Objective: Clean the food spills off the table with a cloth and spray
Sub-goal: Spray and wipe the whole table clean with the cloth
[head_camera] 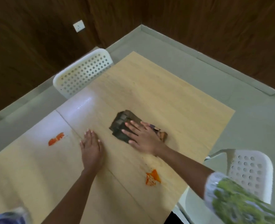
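worktop (149, 88) of pale wood grain fills most of the view, running from the near left corner out to a far corner by the dark wood-panelled wall (36, 38); grey floor (230, 88) borders it on the far and right sides; one white perforated chair (83, 71) stands tucked against the far left edge, a second white chair (250, 172) sits off the right edge; right hand (143, 138) lies flat with fingers spread, palm pressed down on the dark brown cloth (120, 126), gripping nothing, only pressing; the cloth rests folded on the worktop near its middle, its far end sticking out past the fingertips and a patterned corner showing beside the wrist; left hand (91, 146) lies open and flat on the bare worktop just left of the cloth, fingers together, holding nothing; an orange spill (153, 176) sits near the right edge, nearer the person than the right forearm, with a faint smear around it; a second orange spill (56, 139) lies well apart to the left of the left hand; a small white wall socket (79, 26) shows on the panelling.
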